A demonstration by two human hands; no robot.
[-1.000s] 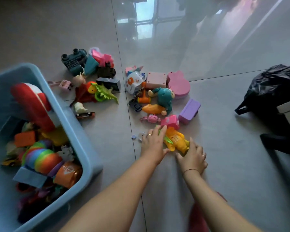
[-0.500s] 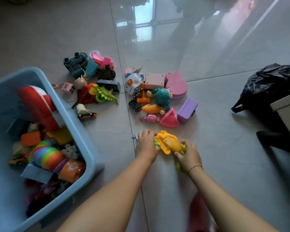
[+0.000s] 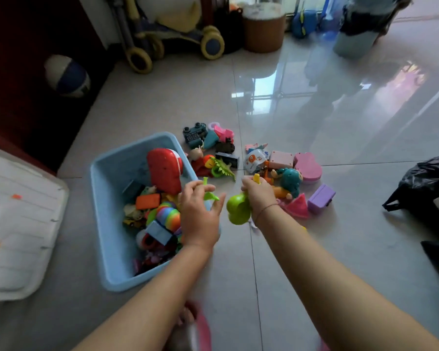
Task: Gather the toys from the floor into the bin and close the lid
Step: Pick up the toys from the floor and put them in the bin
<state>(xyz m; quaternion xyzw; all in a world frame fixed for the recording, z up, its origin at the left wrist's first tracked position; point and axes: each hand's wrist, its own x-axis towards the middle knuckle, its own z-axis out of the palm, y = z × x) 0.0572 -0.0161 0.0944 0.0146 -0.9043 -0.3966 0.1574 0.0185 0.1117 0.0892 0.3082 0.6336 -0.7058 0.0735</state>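
Left hand, now perhaps over bin

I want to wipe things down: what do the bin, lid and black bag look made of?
Bin: light blue moulded plastic, smooth matt walls, rounded rim. Lid: white, probably plastic too, with moulded ridges and a slight sheen. Black bag: thin plastic film, crumpled, with glossy creases.
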